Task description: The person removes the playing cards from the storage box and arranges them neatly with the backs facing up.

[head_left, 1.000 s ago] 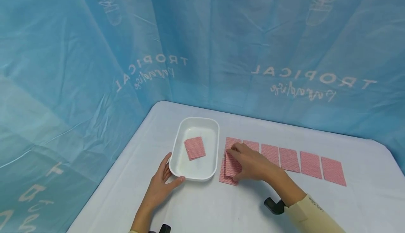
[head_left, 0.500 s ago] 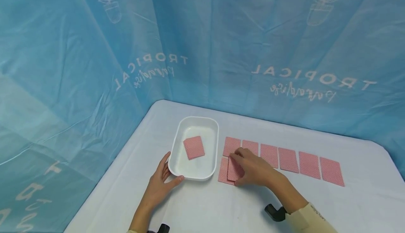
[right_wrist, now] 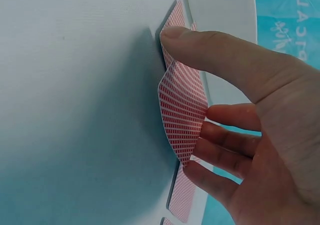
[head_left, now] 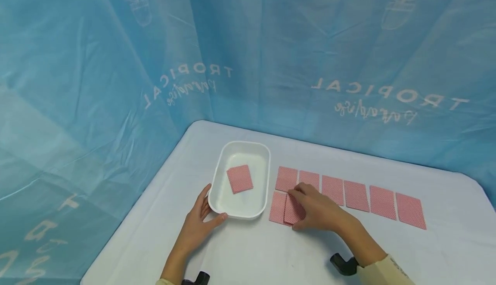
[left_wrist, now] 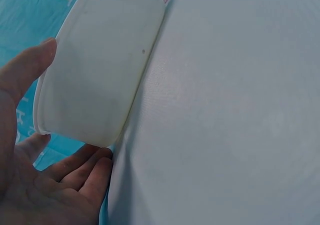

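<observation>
A bent playing card (right_wrist: 181,112) with a red-patterned back is pinched between the thumb and fingers of my right hand (head_left: 319,209). In the head view it overlaps another face-down card (head_left: 277,207) at the left end of the layout. My left hand (head_left: 195,227) grips the near left corner of a white plastic tray (head_left: 267,181); in the left wrist view the thumb lies at the rim and the fingers curl by the lower corner. Inside the tray lies a small face-down stack of cards (head_left: 240,178).
A row of face-down cards runs rightward from the tray, from a near card (head_left: 286,178) to the farthest card (head_left: 411,211). The white-covered table (head_left: 252,250) backs onto a blue printed curtain (head_left: 271,61) on the left and far sides.
My right hand has drawn the held card slightly rightward and toward me, uncovering more of the card beneath. My left hand stays on the tray corner.
</observation>
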Available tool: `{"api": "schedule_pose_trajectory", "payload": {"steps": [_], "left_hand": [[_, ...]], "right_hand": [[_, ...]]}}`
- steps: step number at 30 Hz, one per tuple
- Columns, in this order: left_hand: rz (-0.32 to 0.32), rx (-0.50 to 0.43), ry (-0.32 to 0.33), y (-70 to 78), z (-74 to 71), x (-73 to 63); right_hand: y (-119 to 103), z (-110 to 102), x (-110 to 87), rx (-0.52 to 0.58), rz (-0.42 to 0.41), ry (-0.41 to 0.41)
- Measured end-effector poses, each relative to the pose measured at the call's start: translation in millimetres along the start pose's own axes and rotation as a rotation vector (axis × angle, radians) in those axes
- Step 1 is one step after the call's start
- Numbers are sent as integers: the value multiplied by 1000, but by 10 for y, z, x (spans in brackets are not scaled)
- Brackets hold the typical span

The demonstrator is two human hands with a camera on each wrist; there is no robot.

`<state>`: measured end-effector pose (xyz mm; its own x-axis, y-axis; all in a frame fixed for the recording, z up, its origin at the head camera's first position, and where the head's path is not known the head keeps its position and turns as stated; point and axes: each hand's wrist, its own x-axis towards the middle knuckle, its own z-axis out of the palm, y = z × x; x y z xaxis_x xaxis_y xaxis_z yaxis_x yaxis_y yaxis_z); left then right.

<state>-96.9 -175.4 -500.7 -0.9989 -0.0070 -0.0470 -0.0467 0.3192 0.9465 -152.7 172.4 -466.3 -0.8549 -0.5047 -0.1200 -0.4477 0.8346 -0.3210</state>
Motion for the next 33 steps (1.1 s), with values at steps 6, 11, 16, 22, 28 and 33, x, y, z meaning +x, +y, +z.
{"api": "schedule_pose_trajectory", "payload": {"steps": [6, 11, 16, 22, 28, 33], "left_hand": [[-4, -11, -13, -14, -4, 16], [-10, -33, -18, 6, 1, 15], [3, -30, -21, 27, 1, 5], [-14, -20, -17, 146, -11, -32], [-32, -5, -24, 383, -45, -102], [-24, -19, -29, 308, -7, -103]], "right_hand": [[27, 0, -68, 8, -24, 19], [59, 9, -143, -25, -36, 42], [98, 9, -213, -52, -36, 57], [113, 3, -257, -81, -28, 73], [101, 18, -266, -68, -34, 78], [118, 43, -309, -42, -12, 64]]}}
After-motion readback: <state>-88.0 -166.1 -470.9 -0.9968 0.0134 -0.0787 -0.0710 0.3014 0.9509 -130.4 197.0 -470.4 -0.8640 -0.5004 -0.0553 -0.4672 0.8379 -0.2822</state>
